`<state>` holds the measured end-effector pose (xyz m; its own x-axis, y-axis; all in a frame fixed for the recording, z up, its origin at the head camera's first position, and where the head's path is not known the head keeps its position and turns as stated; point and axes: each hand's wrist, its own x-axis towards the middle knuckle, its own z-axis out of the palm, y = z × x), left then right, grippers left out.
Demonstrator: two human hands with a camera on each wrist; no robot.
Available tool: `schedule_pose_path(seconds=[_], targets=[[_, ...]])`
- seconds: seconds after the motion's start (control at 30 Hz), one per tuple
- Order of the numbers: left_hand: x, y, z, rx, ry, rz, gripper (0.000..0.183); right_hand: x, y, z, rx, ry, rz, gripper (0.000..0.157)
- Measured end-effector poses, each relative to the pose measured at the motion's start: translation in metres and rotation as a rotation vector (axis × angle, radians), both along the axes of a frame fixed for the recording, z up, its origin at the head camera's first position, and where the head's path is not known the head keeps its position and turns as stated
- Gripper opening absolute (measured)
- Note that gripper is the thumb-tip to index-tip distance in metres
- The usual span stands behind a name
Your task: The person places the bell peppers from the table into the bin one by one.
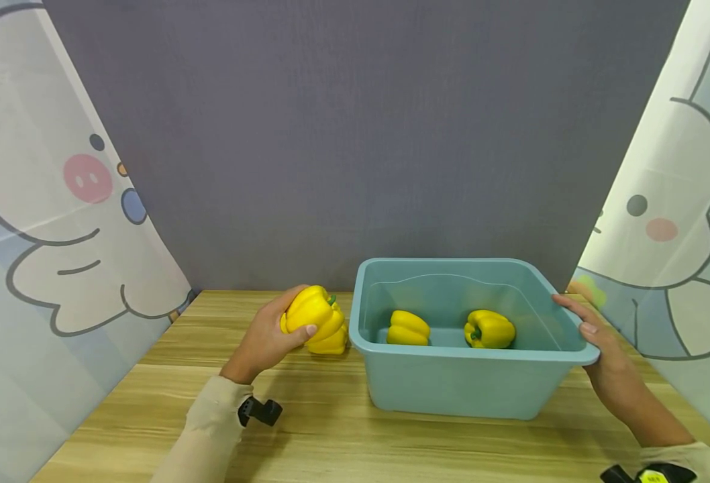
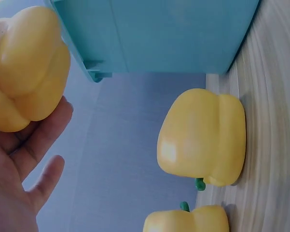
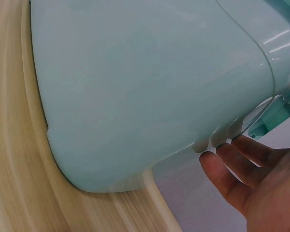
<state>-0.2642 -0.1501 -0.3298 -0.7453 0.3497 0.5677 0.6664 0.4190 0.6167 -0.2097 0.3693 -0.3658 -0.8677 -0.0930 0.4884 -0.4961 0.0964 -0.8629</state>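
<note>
A yellow bell pepper with a green stem is gripped in my left hand, raised above the table to the left of the blue-green plastic bin. Below it a second yellow pepper is partly covered in the head view. The left wrist view shows two peppers standing on the table, one whole pepper and one cut off by the frame edge. Inside the bin lie two more, a left pepper and a right pepper. My right hand holds the bin's right rim, fingertips against the outer wall.
The bin stands on a wood-grain table. Behind it rises a dark grey panel. Cartoon-printed curtains flank both sides, a left curtain and a right curtain.
</note>
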Motion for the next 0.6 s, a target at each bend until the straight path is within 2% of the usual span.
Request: schedule_pose_path(seconds=[0.2,0.4,0.6], targets=[[0.003,0.0038,0.003,0.028,0.025,-0.018,0.061,0.0002,0.0005,-0.0001,0.002,-0.007,0.005,0.053],[0.0045,0.0068,0.0058,0.02,0.065,-0.002,0.063,0.0006,-0.0003,0.0002,0.001,0.003,0.007,0.053],[0.0061,0.0089,0.0074,0.025,0.061,-0.013,0.062,0.0013,-0.001,0.0009,-0.003,0.008,0.009,0.053]])
